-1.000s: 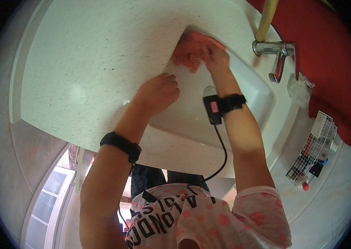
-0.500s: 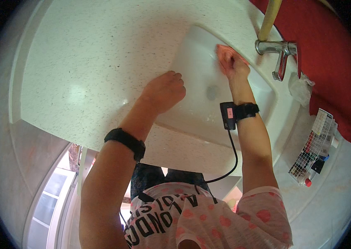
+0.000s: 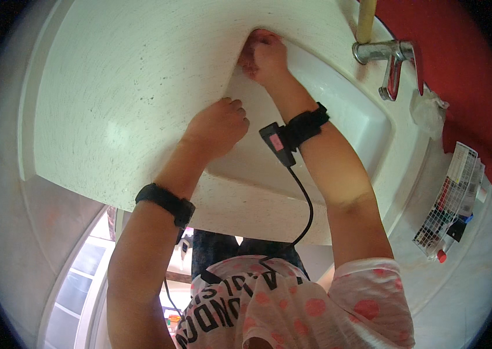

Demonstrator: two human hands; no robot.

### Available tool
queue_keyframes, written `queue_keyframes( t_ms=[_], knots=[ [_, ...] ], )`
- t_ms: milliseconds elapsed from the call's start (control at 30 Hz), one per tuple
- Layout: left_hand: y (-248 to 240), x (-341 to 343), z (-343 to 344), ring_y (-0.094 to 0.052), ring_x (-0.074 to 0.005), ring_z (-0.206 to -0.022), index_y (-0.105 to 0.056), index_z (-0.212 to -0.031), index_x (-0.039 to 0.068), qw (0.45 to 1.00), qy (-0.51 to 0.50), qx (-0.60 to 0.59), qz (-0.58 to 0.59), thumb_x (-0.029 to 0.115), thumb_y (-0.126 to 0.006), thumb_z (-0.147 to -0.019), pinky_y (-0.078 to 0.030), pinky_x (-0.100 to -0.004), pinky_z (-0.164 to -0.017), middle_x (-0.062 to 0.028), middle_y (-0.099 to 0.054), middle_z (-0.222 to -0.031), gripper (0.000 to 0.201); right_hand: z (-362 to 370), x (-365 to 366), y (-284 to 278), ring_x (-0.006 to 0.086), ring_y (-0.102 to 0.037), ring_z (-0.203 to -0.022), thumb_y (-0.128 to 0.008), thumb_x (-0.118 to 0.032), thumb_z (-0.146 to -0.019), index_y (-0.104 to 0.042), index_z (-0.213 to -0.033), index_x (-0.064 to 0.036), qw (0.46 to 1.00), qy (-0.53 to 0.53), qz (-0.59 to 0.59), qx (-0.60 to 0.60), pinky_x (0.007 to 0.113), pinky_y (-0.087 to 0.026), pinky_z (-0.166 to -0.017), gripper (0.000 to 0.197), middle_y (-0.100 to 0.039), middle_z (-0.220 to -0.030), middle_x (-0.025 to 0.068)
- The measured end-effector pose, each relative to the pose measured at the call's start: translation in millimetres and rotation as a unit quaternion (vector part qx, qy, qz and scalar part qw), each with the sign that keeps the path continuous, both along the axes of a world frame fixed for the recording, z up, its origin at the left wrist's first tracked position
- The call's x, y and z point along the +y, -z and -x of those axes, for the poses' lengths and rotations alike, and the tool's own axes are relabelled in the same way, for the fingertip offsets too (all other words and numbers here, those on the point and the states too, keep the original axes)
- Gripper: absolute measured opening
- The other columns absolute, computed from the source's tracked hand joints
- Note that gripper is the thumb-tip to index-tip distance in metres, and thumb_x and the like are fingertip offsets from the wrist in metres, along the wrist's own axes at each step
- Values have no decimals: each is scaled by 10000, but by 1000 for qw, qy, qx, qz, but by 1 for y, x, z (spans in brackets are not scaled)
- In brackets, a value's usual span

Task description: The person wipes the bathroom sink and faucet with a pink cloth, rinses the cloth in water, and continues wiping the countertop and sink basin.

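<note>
A white sink basin is set in a pale speckled countertop. My right hand is in the far left corner of the basin, closed on a wet-looking pinkish-orange cloth and pressing it against the wall there. Part of the cloth is hidden under the fingers. Over the basin's left rim, my left hand is curled into a loose fist with no object showing in it; its palm side is out of sight. Each forearm wears a black strap, and the right strap carries a small black box with a cable.
Beyond the basin's right rim stands a chrome faucet, with a yellowish pipe behind it. A crumpled clear plastic bag lies beside the faucet. At the right, a white wire basket holds small items. A red surface fills the far right.
My right hand has swept the cloth left and away from me, from the basin's right wall to its far left corner. My left hand has shifted slightly left, still curled.
</note>
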State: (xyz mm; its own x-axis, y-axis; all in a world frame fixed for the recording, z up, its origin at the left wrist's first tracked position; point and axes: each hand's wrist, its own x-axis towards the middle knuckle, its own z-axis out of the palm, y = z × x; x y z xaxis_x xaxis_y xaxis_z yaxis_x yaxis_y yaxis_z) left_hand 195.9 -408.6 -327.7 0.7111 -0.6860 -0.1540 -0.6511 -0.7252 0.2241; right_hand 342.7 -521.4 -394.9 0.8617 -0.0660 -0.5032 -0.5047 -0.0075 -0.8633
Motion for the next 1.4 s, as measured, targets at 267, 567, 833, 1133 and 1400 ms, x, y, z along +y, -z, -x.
queue_keyframes(
  t_ms=[267, 567, 833, 1133, 1400],
  knots=[
    [-5, 5, 0, -573, -197, -935, -649, -749, 88, 1000, 4, -1, -11, 94, -575, -737, -446, -303, -851, -41, -628, -848, 75, 60, -4, -2, 126, -533, -781, -619, -33, -798, -587, -923, -23, 972, -158, 64, -159, 283, -433, -557, 129, -570, -867, 41],
    [-15, -9, -12, -571, -214, -919, -619, -738, 59, 999, 19, 14, 38, 106, -591, -735, -454, -323, -818, -66, -583, -785, 55, 21, -8, 5, 119, -546, -743, -660, -163, -879, -599, -1038, -100, 910, 178, -370, 49, 244, -447, -567, 181, -573, -873, -1],
    [-12, 4, -2, -581, -207, -940, -626, -781, 46, 999, -24, 25, 36, 107, -596, -749, -464, -343, -806, -66, -624, -878, 75, 60, -5, -11, 73, -468, -664, -648, -50, -823, -604, -896, -64, 945, -18, -326, -13, 249, -405, -554, 86, -522, -767, -31],
    [-15, -5, -9, -584, -233, -1004, -641, -829, 37, 999, -7, 40, 13, 111, -611, -733, -474, -344, -840, -79, -627, -894, 124, 20, -7, -4, 60, -503, -789, -659, -142, -873, -577, -959, -69, 908, 91, -399, 84, 230, -429, -623, 139, -554, -914, -17],
    [-14, -1, -4, -586, -212, -1029, -643, -825, 54, 1000, -16, 24, -2, 105, -617, -760, -475, -338, -855, -77, -649, -964, 87, 46, -31, -2, 74, -536, -822, -660, -111, -873, -611, -1077, -57, 957, -164, -238, 25, 229, -466, -672, 216, -582, -962, -8]
  ],
)
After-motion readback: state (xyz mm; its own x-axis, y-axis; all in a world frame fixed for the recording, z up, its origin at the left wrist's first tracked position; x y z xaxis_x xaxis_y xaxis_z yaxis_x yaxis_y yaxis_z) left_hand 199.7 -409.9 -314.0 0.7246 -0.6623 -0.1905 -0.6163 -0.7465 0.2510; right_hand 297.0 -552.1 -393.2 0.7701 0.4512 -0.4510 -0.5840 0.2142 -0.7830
